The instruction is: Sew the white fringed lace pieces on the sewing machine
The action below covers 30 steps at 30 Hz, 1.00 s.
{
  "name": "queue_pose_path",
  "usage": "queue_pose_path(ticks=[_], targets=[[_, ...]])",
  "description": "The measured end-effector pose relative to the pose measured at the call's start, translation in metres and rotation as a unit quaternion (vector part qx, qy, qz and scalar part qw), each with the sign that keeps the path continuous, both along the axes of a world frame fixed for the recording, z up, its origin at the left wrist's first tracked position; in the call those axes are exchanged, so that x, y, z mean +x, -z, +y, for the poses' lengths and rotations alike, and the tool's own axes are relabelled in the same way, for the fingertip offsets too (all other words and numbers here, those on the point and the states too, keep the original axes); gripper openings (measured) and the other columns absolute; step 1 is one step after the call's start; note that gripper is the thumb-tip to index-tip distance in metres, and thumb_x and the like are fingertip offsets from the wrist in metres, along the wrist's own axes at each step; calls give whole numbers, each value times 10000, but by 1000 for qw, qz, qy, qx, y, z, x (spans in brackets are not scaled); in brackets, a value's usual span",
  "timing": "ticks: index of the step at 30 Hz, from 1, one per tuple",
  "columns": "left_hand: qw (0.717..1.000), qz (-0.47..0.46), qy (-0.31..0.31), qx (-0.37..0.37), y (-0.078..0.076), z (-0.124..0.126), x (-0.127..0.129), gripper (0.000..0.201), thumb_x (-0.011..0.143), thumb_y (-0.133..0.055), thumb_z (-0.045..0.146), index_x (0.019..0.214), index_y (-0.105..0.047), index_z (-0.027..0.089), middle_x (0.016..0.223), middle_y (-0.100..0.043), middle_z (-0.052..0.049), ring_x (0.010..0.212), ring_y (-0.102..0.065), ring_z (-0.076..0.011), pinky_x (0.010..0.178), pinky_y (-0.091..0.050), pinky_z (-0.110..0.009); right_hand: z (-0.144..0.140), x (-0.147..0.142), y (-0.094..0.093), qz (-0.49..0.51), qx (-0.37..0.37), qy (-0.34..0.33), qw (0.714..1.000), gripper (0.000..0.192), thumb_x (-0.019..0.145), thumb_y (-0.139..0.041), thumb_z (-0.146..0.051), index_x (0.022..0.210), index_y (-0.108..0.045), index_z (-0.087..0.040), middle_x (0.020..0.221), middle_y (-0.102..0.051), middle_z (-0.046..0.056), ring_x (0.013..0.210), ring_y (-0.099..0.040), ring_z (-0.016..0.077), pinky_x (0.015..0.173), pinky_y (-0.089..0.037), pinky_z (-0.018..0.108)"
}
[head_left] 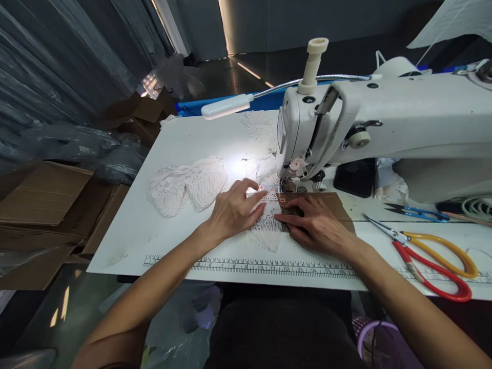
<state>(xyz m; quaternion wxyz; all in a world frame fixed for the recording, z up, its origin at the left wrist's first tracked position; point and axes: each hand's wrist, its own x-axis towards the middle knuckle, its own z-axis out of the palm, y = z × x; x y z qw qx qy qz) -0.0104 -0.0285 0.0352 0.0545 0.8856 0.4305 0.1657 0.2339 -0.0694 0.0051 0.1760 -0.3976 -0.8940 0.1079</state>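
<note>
Both hands lie flat on a strip of white lace (266,225) on the sewing table (126,241), directly in front of the needle of the sewing machine (384,118). The left hand (232,210) presses the lace from the left, fingers spread and lightly curled, fingertips toward the presser foot. The right hand (317,223) rests palm down, fingers close together, on the lace's right edge and on a brown card piece (338,205) beside it. Neither hand pinches anything; both hold by downward pressure.

Judgement: the lace is thin, very light, soft and openwork, so it is likely to stretch, pucker or snag if pulled. It is best controlled with flat fingertips at both edges near the needle, not lifted by one corner.

A pile of lace pieces (188,184) lies to the left, well apart. Scissors with red and yellow handles (430,256) lie to the right, near a small blue snipper (417,211). A lamp (226,106) lights the work.
</note>
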Motion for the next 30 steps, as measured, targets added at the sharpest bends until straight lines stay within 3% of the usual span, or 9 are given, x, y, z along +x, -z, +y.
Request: queue_pose_path(ticks=[3,5,9,15,19,30], targets=[[985,43,168,-5,0,8,12,237,986,-452,245,1104,-646,177,1137,-654,-118,995,-618,-241,860,-547,-442,0,1,1,-3,-3,-1,1000,444,914,-559,-193,1333,-617,-330,1221,-589,107,1122,-522,322,924,-459,534],[978,52,202,-23,2,14,18,253,982,-438,222,1125,-633,149,1186,-638,-147,1035,-608,-262,910,-524,-481,0,1,2,-5,-2,1,1000,451,912,-560,-194,1337,-613,-335,1236,-584,105,1130,-515,326,925,-456,538],[979,60,190,-40,11,19,18,289,984,-445,271,1160,-625,130,1250,-608,-183,1051,-594,-306,899,-487,-499,-1,0,1,-11,-2,0,1000,446,910,-559,-194,1331,-618,-329,1248,-577,108,1129,-513,329,928,-452,545],[980,107,169,-9,14,14,17,387,1010,-382,312,1287,-565,115,1396,-531,-191,1121,-550,-338,958,-389,-514,0,-1,1,-19,14,8,1000,412,923,-536,-192,1314,-632,-278,1202,-576,130,1104,-515,335,915,-463,548],[976,139,167,6,12,22,23,422,1018,-340,304,1327,-533,90,1452,-479,-197,1150,-524,-336,975,-356,-501,6,1,5,-10,39,26,999,394,926,-541,-193,1308,-631,-231,1214,-561,157,1107,-512,334,912,-482,521],[977,123,166,47,20,29,19,454,1020,-340,340,1327,-543,75,1472,-478,-182,1166,-528,-314,984,-363,-492,9,0,8,3,51,42,998,375,944,-545,-216,1305,-629,-271,1199,-578,140,1042,-546,313,884,-494,521]])
